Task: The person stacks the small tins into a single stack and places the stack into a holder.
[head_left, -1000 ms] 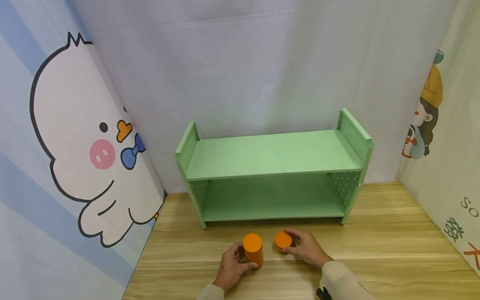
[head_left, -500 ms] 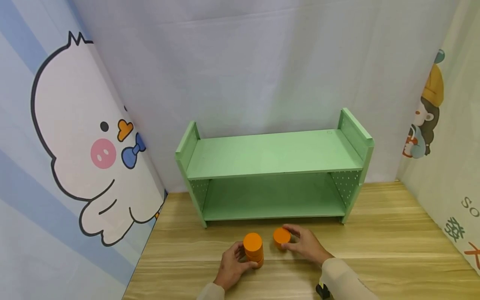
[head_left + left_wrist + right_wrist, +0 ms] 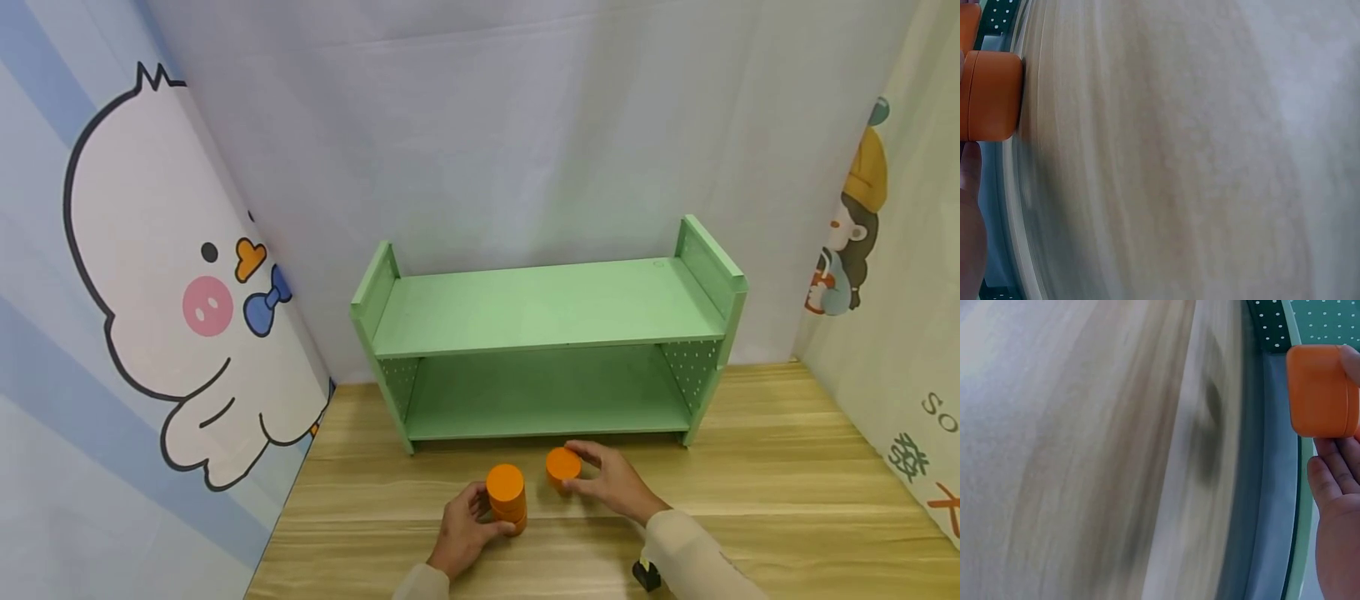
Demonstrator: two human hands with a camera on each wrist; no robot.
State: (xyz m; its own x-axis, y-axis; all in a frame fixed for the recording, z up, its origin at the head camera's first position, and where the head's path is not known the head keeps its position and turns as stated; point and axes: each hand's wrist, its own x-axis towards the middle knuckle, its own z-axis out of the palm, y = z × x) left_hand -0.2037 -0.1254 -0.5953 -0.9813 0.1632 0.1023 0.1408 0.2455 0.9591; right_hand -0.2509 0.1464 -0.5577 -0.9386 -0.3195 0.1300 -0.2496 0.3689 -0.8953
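Two short orange cylinders, each resembling a lidded round tub, stand one on the other as a stack (image 3: pixel 506 487) on the wooden table. My left hand (image 3: pixel 460 533) curls round the stack from its left, thumb in front. To the right, another orange cylinder (image 3: pixel 562 468) is held between the thumb and fingers of my right hand (image 3: pixel 618 490). The right wrist view shows this cylinder (image 3: pixel 1317 392) raised off the tabletop, a shadow beneath it and a thin seam near one end. At the left wrist view's edge, the stack's lower cylinder (image 3: pixel 996 95) rests on the table.
Behind the hands stands a pale green two-tier shelf (image 3: pixel 547 308) with perforated side panels. A small black object (image 3: pixel 647 575) lies beside the right sleeve. A plain cloth (image 3: pixel 525 125) hangs at the back, with printed cloths at both sides.
My right hand has lifted its orange cylinder, which shifts slightly upward and toward the shelf in the head view. The left hand and its stack stay in place.
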